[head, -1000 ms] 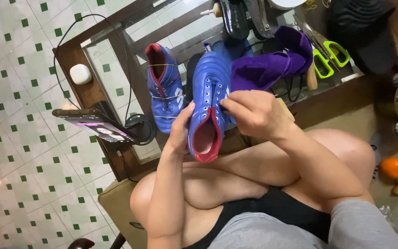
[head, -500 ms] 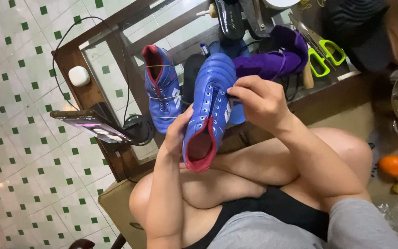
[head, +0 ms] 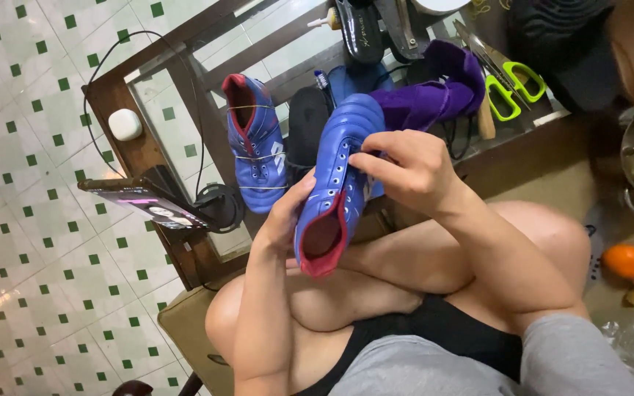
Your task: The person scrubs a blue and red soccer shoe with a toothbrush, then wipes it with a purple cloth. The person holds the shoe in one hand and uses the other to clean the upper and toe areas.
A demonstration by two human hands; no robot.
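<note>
1. The blue football boot [head: 339,183] is smooth, glossy synthetic leather with stitched ribs over a rounded toe, a row of eyelets down the middle and a red lining around the open collar.
2. It is held in the air above the person's crossed bare legs, just in front of the wooden-framed glass desk [head: 111,99].
3. The left hand [head: 285,218] cups the boot from its left side near the collar, fingers wrapped against the upper, grasping it.
4. The right hand [head: 405,170] lies over the eyelet area from the right, thumb and fingertips pinched together at the lacing; whether a lace is between them cannot be told.
5. The boot's long axis runs away from the person, tilted slightly right: toe pointing up toward the desk, red opening facing the body.
6. A second blue boot [head: 256,147], wound with thin string, lies on the desk just left of the held one, toe toward the person.
7. Purple fabric [head: 434,95], green-handled scissors [head: 504,77] and a propped phone [head: 148,205] also sit there.
</note>
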